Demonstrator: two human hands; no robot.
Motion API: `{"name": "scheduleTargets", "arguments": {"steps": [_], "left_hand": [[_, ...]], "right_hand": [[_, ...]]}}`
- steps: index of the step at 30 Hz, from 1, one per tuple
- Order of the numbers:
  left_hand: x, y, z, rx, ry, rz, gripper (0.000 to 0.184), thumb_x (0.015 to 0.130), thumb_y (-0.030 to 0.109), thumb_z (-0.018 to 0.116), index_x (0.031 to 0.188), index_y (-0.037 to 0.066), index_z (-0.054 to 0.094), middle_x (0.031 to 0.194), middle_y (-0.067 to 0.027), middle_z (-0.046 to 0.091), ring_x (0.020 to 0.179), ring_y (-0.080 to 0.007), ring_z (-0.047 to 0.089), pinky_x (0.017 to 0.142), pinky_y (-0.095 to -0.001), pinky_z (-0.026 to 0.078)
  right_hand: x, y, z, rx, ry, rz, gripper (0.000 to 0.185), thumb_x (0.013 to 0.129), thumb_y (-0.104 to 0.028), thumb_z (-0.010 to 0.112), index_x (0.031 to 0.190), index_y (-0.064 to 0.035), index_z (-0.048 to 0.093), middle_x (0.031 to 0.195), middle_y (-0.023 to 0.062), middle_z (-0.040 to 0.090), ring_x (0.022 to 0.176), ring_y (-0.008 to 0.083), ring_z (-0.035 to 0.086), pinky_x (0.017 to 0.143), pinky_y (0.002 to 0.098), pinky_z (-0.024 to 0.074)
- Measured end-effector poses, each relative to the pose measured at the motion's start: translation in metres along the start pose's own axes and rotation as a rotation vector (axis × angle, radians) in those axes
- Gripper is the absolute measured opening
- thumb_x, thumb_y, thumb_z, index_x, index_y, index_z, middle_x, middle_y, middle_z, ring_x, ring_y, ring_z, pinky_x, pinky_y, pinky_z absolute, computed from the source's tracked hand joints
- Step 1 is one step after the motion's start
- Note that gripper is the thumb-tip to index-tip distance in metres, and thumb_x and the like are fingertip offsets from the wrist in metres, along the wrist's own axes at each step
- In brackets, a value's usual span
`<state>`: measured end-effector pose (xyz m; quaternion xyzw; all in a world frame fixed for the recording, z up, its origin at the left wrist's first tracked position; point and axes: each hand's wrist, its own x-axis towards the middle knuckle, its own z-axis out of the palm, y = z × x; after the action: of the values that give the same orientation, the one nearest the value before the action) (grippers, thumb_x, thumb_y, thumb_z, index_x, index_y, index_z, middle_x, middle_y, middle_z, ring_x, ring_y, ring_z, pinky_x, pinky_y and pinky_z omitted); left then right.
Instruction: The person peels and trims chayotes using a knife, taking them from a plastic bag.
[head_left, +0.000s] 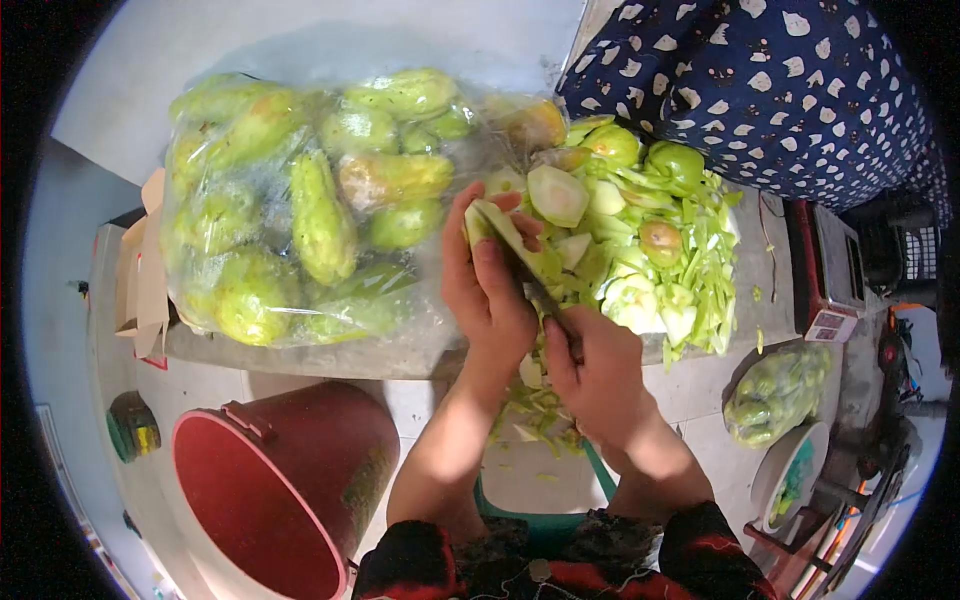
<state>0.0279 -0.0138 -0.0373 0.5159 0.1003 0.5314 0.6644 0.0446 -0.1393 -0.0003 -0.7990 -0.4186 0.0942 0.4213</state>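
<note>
My left hand (492, 285) is closed around a partly peeled, pale green fruit (500, 228), holding it tilted above the table's front edge. In my right hand (598, 362) is a knife (538, 292), its dark blade against the lower right side of that fruit; my fingers hide most of the handle. Just beyond and to the right lies a heap of green peel strips (690, 270) mixed with pale peeled fruits (558, 196). Left of my hands rests a clear plastic bag (300, 200) full of whole green and yellowish fruits.
On the floor at the lower left stands a red bin (330, 470). Fallen peels lie below my hands. A bag of green fruits (780, 395) and a white bucket (790, 475) are at the right. Someone in dark patterned clothing (760, 90) is across the table, near a red scale-like device (825, 270).
</note>
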Motion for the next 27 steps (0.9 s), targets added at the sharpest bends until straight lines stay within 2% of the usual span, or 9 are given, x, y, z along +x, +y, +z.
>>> {"name": "scheduleTargets", "arguments": {"steps": [3, 6, 8, 10, 11, 12, 14, 20, 27], "left_hand": [[0.005, 0.001, -0.009, 0.140, -0.072, -0.043, 0.056, 0.102, 0.040, 0.037, 0.134, -0.007, 0.040, 0.111, -0.0172, 0.062, 0.089, -0.0211, 0.062, 0.078, -0.0313, 0.050], [0.010, 0.004, -0.015, 0.176, -0.135, 0.013, 0.045, 0.101, 0.025, 0.039, 0.133, -0.006, 0.042, 0.109, -0.0144, 0.063, 0.091, -0.0175, 0.060, 0.080, -0.0280, 0.047], [0.010, 0.004, -0.016, 0.127, -0.126, -0.044, 0.046, 0.102, 0.029, 0.037, 0.133, -0.005, 0.043, 0.108, -0.0145, 0.064, 0.091, -0.0196, 0.061, 0.081, -0.0291, 0.048], [0.016, 0.008, -0.015, 0.078, -0.111, -0.096, 0.047, 0.102, 0.032, 0.036, 0.134, -0.003, 0.043, 0.107, -0.0146, 0.064, 0.091, -0.0216, 0.062, 0.082, -0.0302, 0.049], [0.022, 0.013, -0.014, -0.220, 0.038, -0.353, 0.049, 0.101, 0.036, 0.034, 0.134, 0.000, 0.043, 0.108, -0.0156, 0.064, 0.093, -0.0243, 0.063, 0.083, -0.0324, 0.050], [0.027, 0.016, -0.015, -0.520, 0.190, -0.606, 0.051, 0.101, 0.040, 0.032, 0.133, 0.002, 0.043, 0.108, -0.0166, 0.064, 0.095, -0.0269, 0.063, 0.083, -0.0347, 0.051], [0.030, 0.017, -0.027, -0.686, 0.099, -0.613, 0.055, 0.099, 0.047, 0.035, 0.134, 0.006, 0.047, 0.116, -0.0155, 0.061, 0.098, -0.0249, 0.063, 0.084, -0.0366, 0.053], [0.033, 0.020, -0.037, -0.804, -0.010, -0.631, 0.057, 0.099, 0.047, 0.033, 0.132, 0.002, 0.047, 0.106, -0.0133, 0.065, 0.093, -0.0213, 0.064, 0.083, -0.0340, 0.053], [0.031, 0.028, -0.036, -0.587, -0.045, -0.641, 0.055, 0.100, 0.044, 0.032, 0.128, 0.001, 0.051, 0.102, -0.0106, 0.063, 0.092, -0.0174, 0.061, 0.081, -0.0294, 0.049]], "right_hand": [[0.013, -0.007, -0.021, 0.065, -0.079, 0.148, 0.019, 0.089, -0.017, 0.059, 0.085, 0.0012, 0.056, 0.068, 0.0208, 0.058, 0.064, 0.0413, 0.059, 0.056, 0.0443, 0.0460], [0.015, 0.008, -0.025, 0.255, -0.099, 0.222, 0.020, 0.088, -0.018, 0.062, 0.089, 0.0021, 0.059, 0.065, 0.0202, 0.059, 0.058, 0.0384, 0.059, 0.055, 0.0403, 0.0460], [0.015, 0.012, -0.029, 0.324, -0.101, 0.250, 0.021, 0.087, -0.018, 0.064, 0.092, 0.0025, 0.061, 0.064, 0.0197, 0.059, 0.056, 0.0361, 0.059, 0.054, 0.0382, 0.0460], [0.015, 0.013, -0.038, 0.231, -0.149, 0.216, 0.020, 0.086, -0.016, 0.066, 0.088, 0.0025, 0.060, 0.060, 0.0154, 0.058, 0.050, 0.0258, 0.058, 0.050, 0.0355, 0.0444], [0.012, 0.012, -0.041, 0.367, -0.143, 0.291, 0.018, 0.089, -0.015, 0.064, 0.090, 0.0022, 0.060, 0.055, 0.0072, 0.056, 0.044, 0.0143, 0.051, 0.044, 0.0307, 0.0405], [0.012, 0.012, -0.042, 0.366, -0.146, 0.290, 0.018, 0.089, -0.015, 0.064, 0.090, 0.0022, 0.060, 0.055, 0.0072, 0.056, 0.044, 0.0143, 0.051, 0.044, 0.0307, 0.0405], [0.015, 0.013, -0.043, 0.593, -0.069, 0.336, 0.016, 0.093, -0.014, 0.061, 0.093, 0.0012, 0.057, 0.053, 0.0002, 0.052, 0.042, 0.0079, 0.045, 0.040, 0.0265, 0.0365], [0.014, 0.031, -0.034, 0.616, -0.185, 0.367, 0.016, 0.095, -0.014, 0.060, 0.090, -0.0002, 0.053, 0.052, -0.0003, 0.050, 0.040, 0.0078, 0.044, 0.038, 0.0244, 0.0344], [0.017, 0.034, -0.035, 0.703, -0.221, 0.485, 0.016, 0.095, -0.013, 0.059, 0.088, -0.0011, 0.052, 0.050, 0.0003, 0.049, 0.039, 0.0086, 0.045, 0.037, 0.0244, 0.0342]]}}
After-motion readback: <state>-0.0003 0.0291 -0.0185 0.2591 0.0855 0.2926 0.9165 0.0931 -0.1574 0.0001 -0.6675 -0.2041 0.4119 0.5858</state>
